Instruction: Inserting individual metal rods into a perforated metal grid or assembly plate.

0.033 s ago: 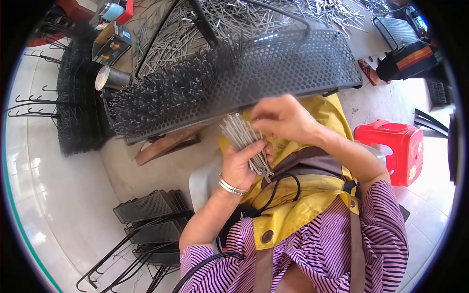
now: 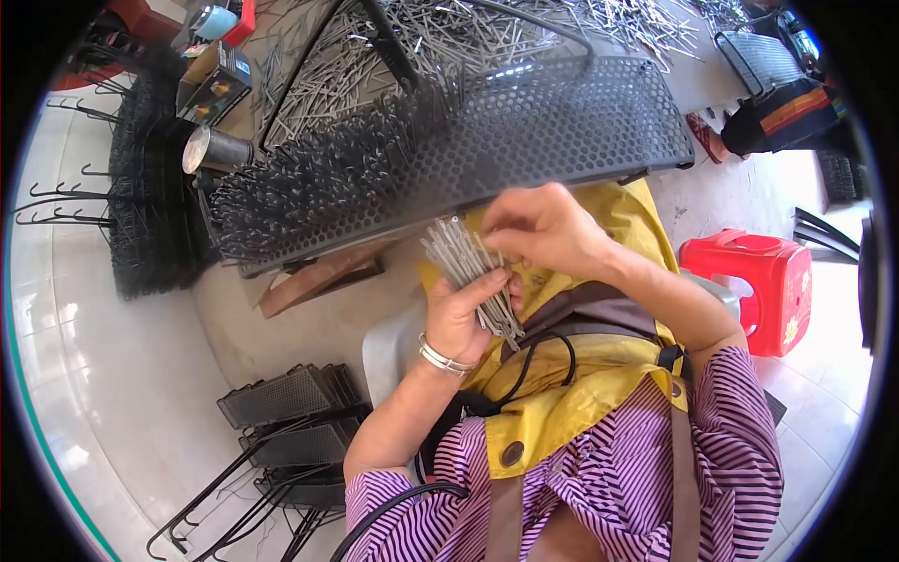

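Observation:
My left hand (image 2: 461, 314) is closed round a bundle of thin grey metal strips (image 2: 456, 251), its thumb across them and their ends fanned toward the panel. My right hand (image 2: 543, 225) is bent over the bundle's right edge, thumb and fingers pinched on one strip there; its fingertips are partly hidden. Just beyond both hands a black perforated metal panel (image 2: 562, 122) lies slanted over my lap. Its left part is densely filled with upright dark strips (image 2: 318, 183), while bare holes show on the right. A yellow apron (image 2: 538, 375) covers my lap.
Loose metal strips (image 2: 515, 37) are heaped on the table behind the panel. A metal can (image 2: 225, 148) and an open box (image 2: 215, 84) stand at left. Red stool (image 2: 782, 295) at right; stacked black panels (image 2: 290, 412) at lower left. Another person's leg (image 2: 712, 139) shows far right.

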{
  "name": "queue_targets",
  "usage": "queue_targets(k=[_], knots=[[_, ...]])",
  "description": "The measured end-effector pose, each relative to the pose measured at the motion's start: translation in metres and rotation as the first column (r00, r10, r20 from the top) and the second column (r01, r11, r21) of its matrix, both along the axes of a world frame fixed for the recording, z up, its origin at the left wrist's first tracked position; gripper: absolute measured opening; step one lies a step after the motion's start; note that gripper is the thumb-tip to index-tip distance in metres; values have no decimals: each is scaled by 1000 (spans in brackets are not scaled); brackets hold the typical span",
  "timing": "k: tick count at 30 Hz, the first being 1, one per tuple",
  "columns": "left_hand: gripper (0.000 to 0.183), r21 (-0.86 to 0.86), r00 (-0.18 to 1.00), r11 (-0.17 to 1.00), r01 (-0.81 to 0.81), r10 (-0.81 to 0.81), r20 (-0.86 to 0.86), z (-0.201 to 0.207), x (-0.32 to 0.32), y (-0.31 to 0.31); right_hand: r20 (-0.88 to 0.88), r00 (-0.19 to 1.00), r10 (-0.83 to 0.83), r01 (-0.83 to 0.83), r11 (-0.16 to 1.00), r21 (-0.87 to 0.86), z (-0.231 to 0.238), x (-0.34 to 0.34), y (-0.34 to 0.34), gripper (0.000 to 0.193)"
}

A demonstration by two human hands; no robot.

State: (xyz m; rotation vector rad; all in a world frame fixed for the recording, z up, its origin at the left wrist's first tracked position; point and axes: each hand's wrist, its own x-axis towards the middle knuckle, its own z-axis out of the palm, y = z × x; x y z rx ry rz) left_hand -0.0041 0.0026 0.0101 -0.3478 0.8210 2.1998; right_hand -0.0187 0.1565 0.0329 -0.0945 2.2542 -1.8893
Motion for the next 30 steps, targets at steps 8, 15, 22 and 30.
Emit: queue_targets(k=[8,15,22,30], knots=[[10,-44,1000,999,6,-6,-16,0,1,-3,101,938,-331,343,929,-143,17,-7,14,10],[11,29,993,992,121,-121,-9,-10,8,-2,-341,758,-556,557,824,-103,19,-57,41,9],[13,79,993,991,110,-113,37,-15,10,-1,-759,501,-417,656,755,18,9,-93,27,7],[14,92,982,982,164,-172,82,-12,9,-2,-901,423,-94,524,837,159,12,-107,22,9]])
